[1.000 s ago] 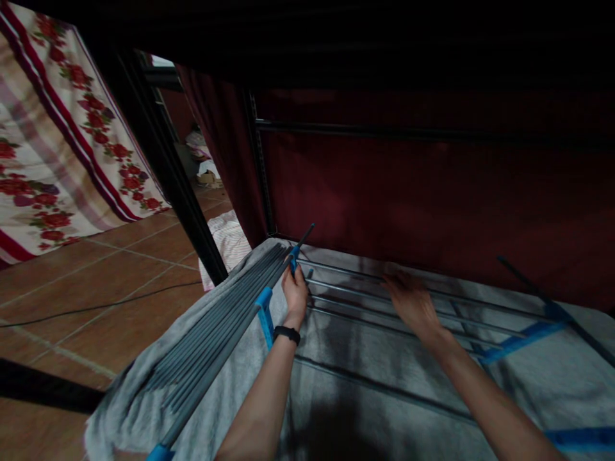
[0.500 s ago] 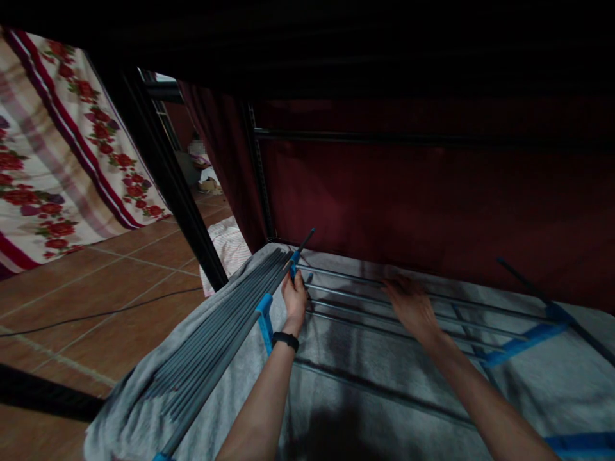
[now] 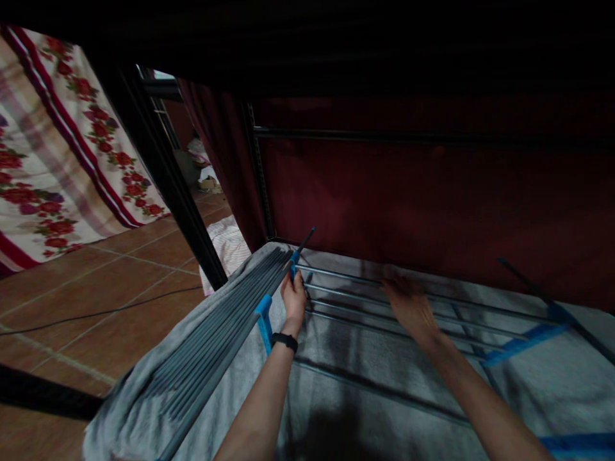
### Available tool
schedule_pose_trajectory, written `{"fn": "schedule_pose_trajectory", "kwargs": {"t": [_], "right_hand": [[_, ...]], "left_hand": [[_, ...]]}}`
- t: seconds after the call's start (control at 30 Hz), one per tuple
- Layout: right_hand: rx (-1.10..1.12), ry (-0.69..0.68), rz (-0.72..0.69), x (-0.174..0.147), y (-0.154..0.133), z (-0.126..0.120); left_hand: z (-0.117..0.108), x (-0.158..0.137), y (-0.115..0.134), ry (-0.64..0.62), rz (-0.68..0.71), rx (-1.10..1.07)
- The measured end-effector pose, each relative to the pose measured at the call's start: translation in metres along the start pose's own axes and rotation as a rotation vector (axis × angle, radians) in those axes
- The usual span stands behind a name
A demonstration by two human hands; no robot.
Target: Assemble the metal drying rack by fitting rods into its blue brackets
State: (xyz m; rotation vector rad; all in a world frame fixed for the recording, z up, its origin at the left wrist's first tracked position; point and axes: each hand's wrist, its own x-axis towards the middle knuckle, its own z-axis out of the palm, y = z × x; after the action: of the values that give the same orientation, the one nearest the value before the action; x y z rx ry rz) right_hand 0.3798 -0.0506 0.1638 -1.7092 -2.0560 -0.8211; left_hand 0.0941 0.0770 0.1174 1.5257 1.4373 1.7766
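Note:
My left hand (image 3: 293, 299), with a dark band at the wrist, is closed on a blue plastic connector (image 3: 294, 257) where grey rods meet a side pole. My right hand (image 3: 409, 306) curls over the farthest grey crossbar (image 3: 339, 274), its fingertips partly hidden in shadow. The crossbars run to a blue end bracket (image 3: 528, 344) on the right. They form part of a rack lying on a grey blanket (image 3: 384, 422). A second blue connector (image 3: 263, 314) sits on the pole nearer me, to the left of my left wrist.
A bundle of loose grey rods (image 3: 216, 333) lies along the blanket's left edge. A black frame post (image 3: 163, 166) rises at left, and a dark beam passes overhead. Dark red cloth (image 3: 384, 198) hangs behind. A cable (image 3: 120, 307) crosses the tiled floor (image 3: 43, 320).

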Motion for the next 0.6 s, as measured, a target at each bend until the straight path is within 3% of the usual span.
{"fn": "schedule_pose_trajectory", "kwargs": {"t": [0.27,0.37,0.47,0.6], "right_hand": [[0.063,-0.069,0.083,0.004,-0.016,-0.021],[0.138,-0.039,0.184,0.003,-0.011,-0.031],[0.213,0.064,0.345,-0.003,0.018,-0.044],[0.184,0.106,0.672,-0.01,0.097,-0.073]], "left_hand": [[-0.001,0.007,-0.012,0.048,0.002,0.004],[0.002,0.013,-0.017,0.049,0.038,0.002],[0.001,0.016,-0.015,0.025,0.062,0.026],[0.0,0.016,-0.007,0.03,0.076,0.08]]}}
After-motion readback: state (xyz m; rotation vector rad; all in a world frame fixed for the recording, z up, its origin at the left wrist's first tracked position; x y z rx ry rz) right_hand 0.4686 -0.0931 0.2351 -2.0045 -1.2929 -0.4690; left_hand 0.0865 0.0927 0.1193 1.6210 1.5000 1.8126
